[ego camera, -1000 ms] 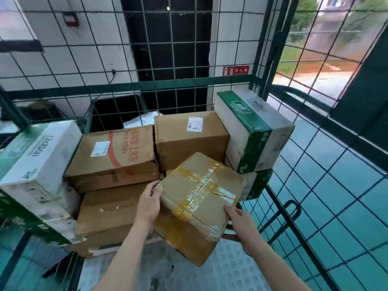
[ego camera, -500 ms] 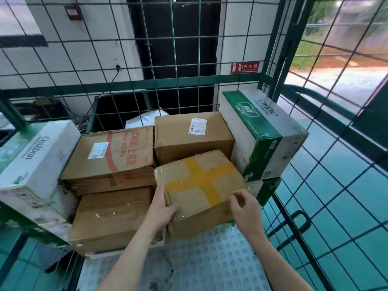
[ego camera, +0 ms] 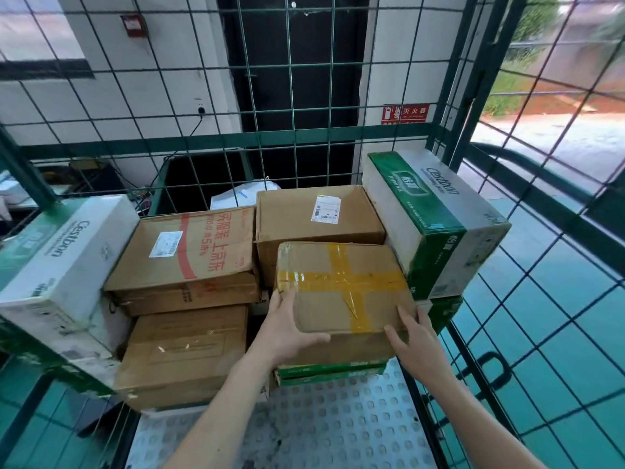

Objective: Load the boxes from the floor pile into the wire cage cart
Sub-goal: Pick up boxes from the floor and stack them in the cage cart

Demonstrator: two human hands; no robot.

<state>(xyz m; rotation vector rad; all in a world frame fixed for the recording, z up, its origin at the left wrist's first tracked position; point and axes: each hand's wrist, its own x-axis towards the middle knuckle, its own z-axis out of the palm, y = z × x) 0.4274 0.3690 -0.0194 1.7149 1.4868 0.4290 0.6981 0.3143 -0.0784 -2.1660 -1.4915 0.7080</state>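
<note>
A brown box crossed with yellow tape (ego camera: 341,286) lies flat on a low green box (ego camera: 331,372) inside the wire cage cart (ego camera: 294,140). My left hand (ego camera: 284,333) holds its near left corner, fingers up the side and thumb along the front face. Straight fingers of my right hand (ego camera: 416,343) touch its near right corner. Other boxes pack the cart around it: a red-printed brown one (ego camera: 189,248), a labelled brown one (ego camera: 314,214) behind, and a plain brown one (ego camera: 182,353) low on the left.
Green-and-white Cestbon cartons stand at the right (ego camera: 436,218) and left (ego camera: 64,258) of the stack. The studded metal cart floor (ego camera: 321,431) shows bare in front of the boxes. Green wire mesh walls close the back and the right side (ego camera: 541,299).
The taped box went from tilted in my hands to lying flat on the green box, further in among the stack. Both hands followed it forward to its near corners.
</note>
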